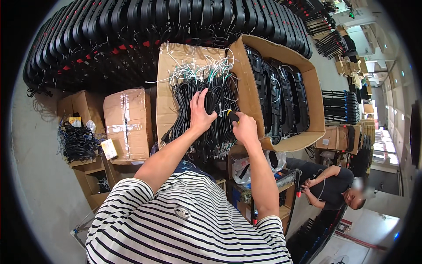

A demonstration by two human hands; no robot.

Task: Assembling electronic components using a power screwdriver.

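Observation:
My left hand (202,113) is closed round a smooth black oval part (211,101), holding it over a pile of cables. In my right hand (245,129) is a screwdriver (233,116) with a black and yellow handle, its shaft pointing left toward the oval part. Whether the tip touches the part, I cannot tell. Beneath both hands lie bundled black cables (181,103), with loose white and green wire ends (198,69) at their far side. The cables rest on cardboard (164,66).
To the right, an open carton (246,81) holds several black panels (285,94). A taped carton (125,105) and a box of black cables (77,141) stand left. Long black units (154,17) line the far side. Another person (327,178) works at the lower right.

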